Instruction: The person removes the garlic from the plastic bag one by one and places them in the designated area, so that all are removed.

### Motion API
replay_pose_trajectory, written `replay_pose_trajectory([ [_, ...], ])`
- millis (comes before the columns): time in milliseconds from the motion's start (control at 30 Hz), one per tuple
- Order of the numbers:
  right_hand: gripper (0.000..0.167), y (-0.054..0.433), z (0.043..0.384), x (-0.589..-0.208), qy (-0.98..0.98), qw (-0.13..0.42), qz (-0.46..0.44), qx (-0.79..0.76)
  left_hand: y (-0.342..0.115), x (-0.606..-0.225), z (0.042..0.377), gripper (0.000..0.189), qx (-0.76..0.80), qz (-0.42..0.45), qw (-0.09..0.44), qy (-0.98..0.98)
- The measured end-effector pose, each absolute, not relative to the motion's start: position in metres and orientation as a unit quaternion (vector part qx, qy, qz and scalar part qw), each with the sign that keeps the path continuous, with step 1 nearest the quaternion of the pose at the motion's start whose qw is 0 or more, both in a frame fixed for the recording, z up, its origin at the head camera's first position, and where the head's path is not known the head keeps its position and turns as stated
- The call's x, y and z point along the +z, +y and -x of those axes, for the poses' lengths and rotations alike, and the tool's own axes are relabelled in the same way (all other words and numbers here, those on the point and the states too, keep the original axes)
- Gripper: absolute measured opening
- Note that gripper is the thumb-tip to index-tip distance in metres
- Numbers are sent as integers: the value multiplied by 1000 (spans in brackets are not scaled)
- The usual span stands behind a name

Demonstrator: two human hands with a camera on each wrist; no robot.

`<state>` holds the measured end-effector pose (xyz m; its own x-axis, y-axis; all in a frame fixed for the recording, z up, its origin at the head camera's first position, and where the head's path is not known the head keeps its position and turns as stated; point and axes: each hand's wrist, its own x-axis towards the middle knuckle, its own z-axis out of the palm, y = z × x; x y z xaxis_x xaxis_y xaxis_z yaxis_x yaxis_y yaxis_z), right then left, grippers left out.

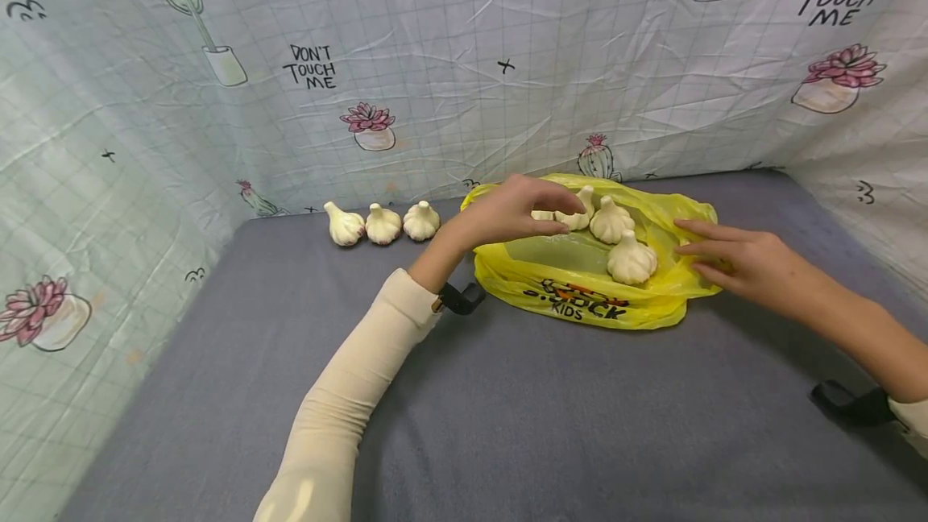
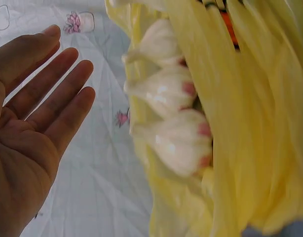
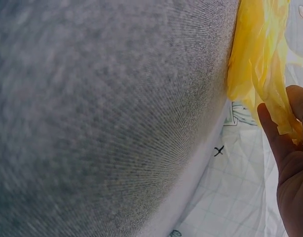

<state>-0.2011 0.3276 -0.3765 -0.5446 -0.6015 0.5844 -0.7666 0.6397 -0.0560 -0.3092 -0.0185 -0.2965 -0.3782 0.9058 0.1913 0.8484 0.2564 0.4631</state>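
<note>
A yellow plastic bag lies with its mouth spread, and several garlic bulbs sit inside it. My left hand is over the bag's left part, close to the bulbs there. In the left wrist view that hand is empty, its fingers loosely extended, beside the bulbs in the bag. At the bag's right end is my right hand. The right wrist view shows the bag's edge between the thumb and a finger of my right hand, which pinches it.
Three more garlic bulbs stand in a row on the grey cloth surface, left of the bag. A printed white curtain hangs behind and at both sides. Each wrist wears a black strap mount.
</note>
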Motion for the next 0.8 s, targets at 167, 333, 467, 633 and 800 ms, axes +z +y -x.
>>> replay_pose_trajectory([
  [167, 71, 326, 200, -375, -867, 268, -392, 149, 0, -305, 308, 31, 258, -566, 80, 779],
  [333, 72, 325, 200, -372, -873, 260, -386, 144, 17, -313, 311, 33, 285, -558, 117, 771],
  [467, 69, 325, 199, -372, -875, 255, -385, 145, 31, -319, 314, 35, 297, -534, 157, 776],
  [633, 60, 325, 199, -371, -879, 248, -380, 144, 46, -325, 318, 35, 299, -534, 166, 773],
  [800, 60, 325, 199, -371, -878, 247, -383, 151, 61, -327, 324, 27, 291, -532, 168, 778],
])
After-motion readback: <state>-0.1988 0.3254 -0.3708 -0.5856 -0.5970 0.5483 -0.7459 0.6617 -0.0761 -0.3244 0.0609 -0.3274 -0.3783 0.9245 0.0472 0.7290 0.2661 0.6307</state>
